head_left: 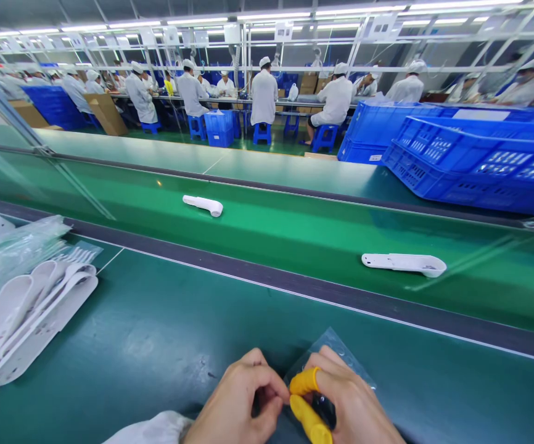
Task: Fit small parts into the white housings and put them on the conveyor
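Low in the head view, my two hands meet over the green worktable. My left hand (pixel 245 398) is closed in a pinch, its thumb and forefinger tips at the edge of a clear plastic bag (pixel 341 351). Yellow finger cots (pixel 311 419) cover the thumb and forefinger of my right hand (pixel 348 398), which pinches the bag from the other side. Something dark and shiny (pixel 325 407) shows below the right fingers; its kind is unclear. The fingers hide most of the bag's near edge.
White spoon-shaped plastic parts (pixel 40 314) lie stacked at the left beside clear bags (pixel 12 265). Beyond the dark rail, a green conveyor belt (pixel 276 237) carries two white parts (pixel 403 264). Blue crates (pixel 475 154) stand at the far right. People in white work behind.
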Tool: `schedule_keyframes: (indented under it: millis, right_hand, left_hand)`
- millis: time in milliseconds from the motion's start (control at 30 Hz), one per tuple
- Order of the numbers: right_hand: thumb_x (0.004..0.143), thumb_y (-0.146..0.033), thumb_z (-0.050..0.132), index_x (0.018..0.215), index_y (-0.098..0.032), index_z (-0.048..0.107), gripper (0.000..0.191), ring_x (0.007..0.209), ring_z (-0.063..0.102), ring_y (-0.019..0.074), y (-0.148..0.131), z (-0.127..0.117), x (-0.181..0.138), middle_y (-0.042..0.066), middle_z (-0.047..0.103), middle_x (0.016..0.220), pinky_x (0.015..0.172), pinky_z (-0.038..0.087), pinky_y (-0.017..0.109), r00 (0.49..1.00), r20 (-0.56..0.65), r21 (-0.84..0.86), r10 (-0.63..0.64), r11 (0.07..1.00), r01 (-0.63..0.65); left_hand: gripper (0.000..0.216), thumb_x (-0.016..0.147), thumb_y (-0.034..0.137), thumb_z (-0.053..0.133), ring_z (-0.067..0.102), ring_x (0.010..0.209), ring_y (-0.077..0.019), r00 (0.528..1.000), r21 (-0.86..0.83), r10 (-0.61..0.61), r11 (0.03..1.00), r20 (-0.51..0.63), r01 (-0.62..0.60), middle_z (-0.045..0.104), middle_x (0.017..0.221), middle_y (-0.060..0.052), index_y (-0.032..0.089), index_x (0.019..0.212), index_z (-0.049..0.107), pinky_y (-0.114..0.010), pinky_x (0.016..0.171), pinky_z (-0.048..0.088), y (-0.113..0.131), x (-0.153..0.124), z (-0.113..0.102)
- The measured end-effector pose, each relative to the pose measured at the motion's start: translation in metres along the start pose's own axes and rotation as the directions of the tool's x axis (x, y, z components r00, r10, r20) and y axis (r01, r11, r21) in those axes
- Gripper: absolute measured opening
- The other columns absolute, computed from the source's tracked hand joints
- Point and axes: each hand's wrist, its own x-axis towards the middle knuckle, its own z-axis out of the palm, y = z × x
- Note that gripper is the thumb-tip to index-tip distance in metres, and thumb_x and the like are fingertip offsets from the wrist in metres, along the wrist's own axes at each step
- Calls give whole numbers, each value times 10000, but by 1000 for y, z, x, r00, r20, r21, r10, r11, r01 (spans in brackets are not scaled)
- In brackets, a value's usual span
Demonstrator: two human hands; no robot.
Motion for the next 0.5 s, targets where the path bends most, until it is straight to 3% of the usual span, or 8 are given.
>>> schedule_keyframes:
  millis: [167, 300, 400, 500]
  right_hand:
    - [549, 33, 513, 536, -203, 532, 238, 561, 492, 128, 6, -1, 2, -36, 533, 564, 470, 340, 217, 998, 48, 8, -29, 1000, 29]
    - [562, 41, 497, 533, -183, 536, 229, 568, 480, 126, 0, -21, 7, -33, 512, 558, 504, 344, 229, 987, 145, -66, 65, 996, -56]
    - [592, 58, 485, 538, -173, 532, 242, 565, 472, 129, -1, -33, 10, -25, 508, 558, 509, 352, 233, 984, 157, -92, 81, 993, -67]
    - [614, 45, 476, 539, -174, 519, 235, 546, 473, 127, 2, -40, 15, -22, 516, 552, 498, 361, 228, 990, 133, -62, 39, 998, -31]
  left_hand:
    - [286, 694, -27, 451, 551, 682, -113, 999, 99, -13, 995, 41, 9, 534, 778, -8, 167, 778, 644, -188, 623, 440, 0, -2, -2]
    - [301, 714, -13, 455, 560, 811, -181, 999, 322, -48, 946, 9, 43, 555, 872, -36, 192, 854, 624, -316, 755, 462, 3, -4, 3]
    - [356, 705, -11, 447, 541, 884, -241, 1000, 498, 18, 867, -10, -11, 559, 935, -66, 197, 952, 597, -429, 798, 448, 7, -4, 12]
    - [358, 673, -22, 465, 549, 869, -244, 996, 548, 81, 832, 33, -86, 565, 925, -70, 186, 934, 595, -427, 774, 470, 11, -5, 12]
